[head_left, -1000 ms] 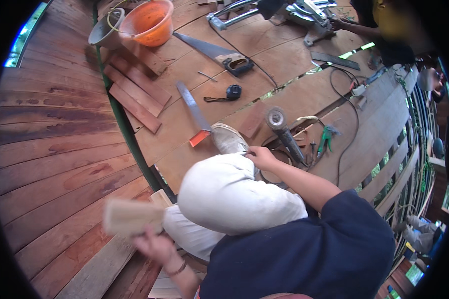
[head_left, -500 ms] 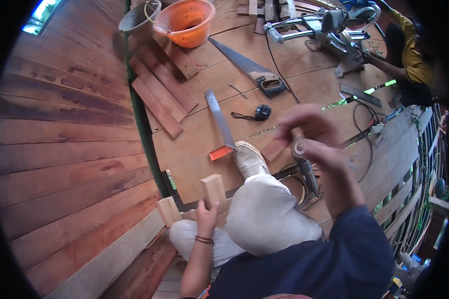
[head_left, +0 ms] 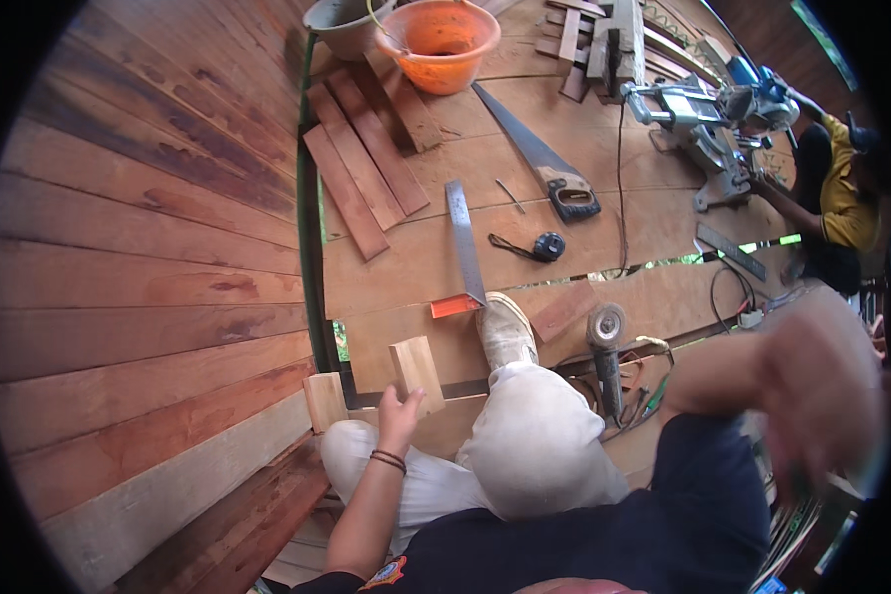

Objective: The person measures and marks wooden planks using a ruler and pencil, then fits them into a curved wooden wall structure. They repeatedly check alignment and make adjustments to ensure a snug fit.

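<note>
My left hand (head_left: 398, 408) holds a small pale wooden block (head_left: 415, 367) upright on the plywood floor, just left of my shoe (head_left: 506, 329). A second similar block (head_left: 325, 400) stands beside it, near the green metal edge. My right hand (head_left: 820, 381) is raised at the right, blurred by motion, and I cannot tell whether it holds anything. An angle grinder (head_left: 606, 348) lies on the floor between my knee and my right arm. A metal try square with a red handle (head_left: 462, 256) lies ahead of my shoe.
Reddish boards (head_left: 358, 168) are stacked on the plywood. An orange bucket (head_left: 438, 42) and a grey bucket (head_left: 344, 22) stand at the far end. A handsaw (head_left: 540, 160), a tape measure (head_left: 548, 245) and cables lie about. Another person (head_left: 832, 203) works at a mitre saw (head_left: 713, 109).
My right hand has let go of the angle grinder, which now lies on the floor, and swung out to the right. The left hand still holds the block upright.
</note>
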Demonstrator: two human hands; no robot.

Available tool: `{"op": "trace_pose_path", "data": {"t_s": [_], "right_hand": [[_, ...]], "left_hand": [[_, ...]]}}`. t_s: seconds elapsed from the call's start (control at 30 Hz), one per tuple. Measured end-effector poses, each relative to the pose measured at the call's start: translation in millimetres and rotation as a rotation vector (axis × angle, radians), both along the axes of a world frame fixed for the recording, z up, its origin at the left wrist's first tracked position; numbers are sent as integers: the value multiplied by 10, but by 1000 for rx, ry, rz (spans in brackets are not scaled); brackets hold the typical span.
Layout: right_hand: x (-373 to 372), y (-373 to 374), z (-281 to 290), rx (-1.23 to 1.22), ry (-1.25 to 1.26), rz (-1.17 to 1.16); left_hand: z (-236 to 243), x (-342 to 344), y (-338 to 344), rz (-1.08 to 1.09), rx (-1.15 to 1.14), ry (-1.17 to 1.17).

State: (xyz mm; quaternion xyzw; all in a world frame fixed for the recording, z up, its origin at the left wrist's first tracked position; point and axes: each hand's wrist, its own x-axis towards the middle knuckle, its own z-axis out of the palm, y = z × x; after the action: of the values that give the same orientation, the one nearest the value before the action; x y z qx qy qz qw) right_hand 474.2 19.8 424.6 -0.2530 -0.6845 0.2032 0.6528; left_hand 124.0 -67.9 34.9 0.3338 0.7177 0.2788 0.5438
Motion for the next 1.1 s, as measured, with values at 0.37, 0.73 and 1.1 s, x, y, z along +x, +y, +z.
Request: {"op": "trace_pose_path", "data": {"t_s": [0.37, 0.73, 1.1], "right_hand": [[-490, 1820, -3773, -1423, -3, 46], [-333, 2997, -3092, -1064, -9, -31], [-165, -1668, -4103, -1220, -522, -322]], "left_hand": [[33, -68, -16, 38, 52, 10], [-221, -215, 23, -45, 3, 8], [-342, -405, 32, 89, -114, -459]]}}
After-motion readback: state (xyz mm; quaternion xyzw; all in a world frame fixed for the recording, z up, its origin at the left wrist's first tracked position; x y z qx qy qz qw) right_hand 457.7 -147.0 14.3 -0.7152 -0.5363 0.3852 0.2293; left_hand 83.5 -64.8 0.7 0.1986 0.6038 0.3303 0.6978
